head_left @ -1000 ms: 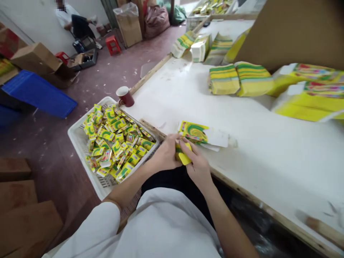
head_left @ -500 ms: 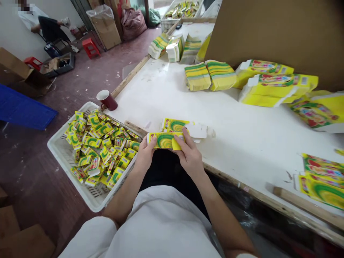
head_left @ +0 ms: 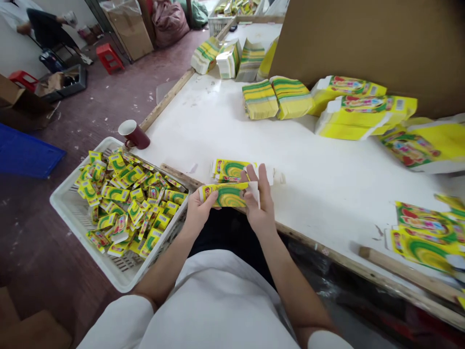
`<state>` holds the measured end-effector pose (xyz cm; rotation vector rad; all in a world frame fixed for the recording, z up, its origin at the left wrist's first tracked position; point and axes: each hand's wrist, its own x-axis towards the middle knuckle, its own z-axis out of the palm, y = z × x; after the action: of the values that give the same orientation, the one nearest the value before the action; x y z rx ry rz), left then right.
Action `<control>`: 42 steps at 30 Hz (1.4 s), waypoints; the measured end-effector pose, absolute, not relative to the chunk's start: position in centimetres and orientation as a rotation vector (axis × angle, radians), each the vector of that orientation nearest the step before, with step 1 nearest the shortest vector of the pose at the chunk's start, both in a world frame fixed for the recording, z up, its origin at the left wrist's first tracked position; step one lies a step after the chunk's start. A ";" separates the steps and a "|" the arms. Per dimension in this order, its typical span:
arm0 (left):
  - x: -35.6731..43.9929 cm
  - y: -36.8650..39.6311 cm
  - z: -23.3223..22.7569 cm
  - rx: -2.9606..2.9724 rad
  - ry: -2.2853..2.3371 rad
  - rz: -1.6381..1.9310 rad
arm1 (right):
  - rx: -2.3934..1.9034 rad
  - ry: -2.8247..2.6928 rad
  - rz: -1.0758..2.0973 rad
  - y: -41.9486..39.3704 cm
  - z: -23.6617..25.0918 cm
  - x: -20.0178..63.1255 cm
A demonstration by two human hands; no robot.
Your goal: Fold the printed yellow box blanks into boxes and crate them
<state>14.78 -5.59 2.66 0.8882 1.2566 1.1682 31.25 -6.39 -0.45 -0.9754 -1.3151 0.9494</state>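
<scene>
Just over the table's front edge, a small yellow carton (head_left: 230, 195) with a green swirl is held level between my two hands. My left hand (head_left: 198, 207) grips its left end, thumb across the printed front. At the right end, where a white flap shows, my right hand (head_left: 260, 206) has its thumb against the carton and its fingers stretched upward behind it. Right behind, more flat yellow cartons (head_left: 232, 167) lie on the table, partly covered by my right fingers. To my left, a white plastic basket (head_left: 125, 286) holds many small yellow boxes (head_left: 115, 193).
A maroon mug (head_left: 137, 136) stands at the table's left edge by the basket. Bundles of yellow cartons (head_left: 259, 101) line the back of the white table (head_left: 308, 179), before a big cardboard sheet (head_left: 363, 43). More flat cartons (head_left: 421, 242) lie right, near a wooden strip (head_left: 407, 274).
My right hand's fingers have lifted and spread from the carton's front, and its yellow end flap no longer shows there; a white flap does. The view has shifted slightly to the right.
</scene>
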 end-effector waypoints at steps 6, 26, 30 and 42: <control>14.9 -6.0 2.9 1.005 1.355 1.205 | -1.239 -1.764 0.594 -6.7 0.0 29.8; 15.1 -5.2 3.4 0.644 1.216 1.120 | -1.004 -1.751 0.651 -6.4 0.7 32.6; 14.3 -5.0 3.1 0.715 1.232 1.074 | -1.080 -1.595 0.712 -6.4 0.0 30.8; -5.2 -3.1 3.9 1.206 2.804 1.176 | -1.669 -1.768 0.405 -1.3 -3.1 34.7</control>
<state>-5.17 -3.13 3.95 1.2063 2.8041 1.1757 34.66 -1.29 -3.14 -1.6687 -1.7683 0.4053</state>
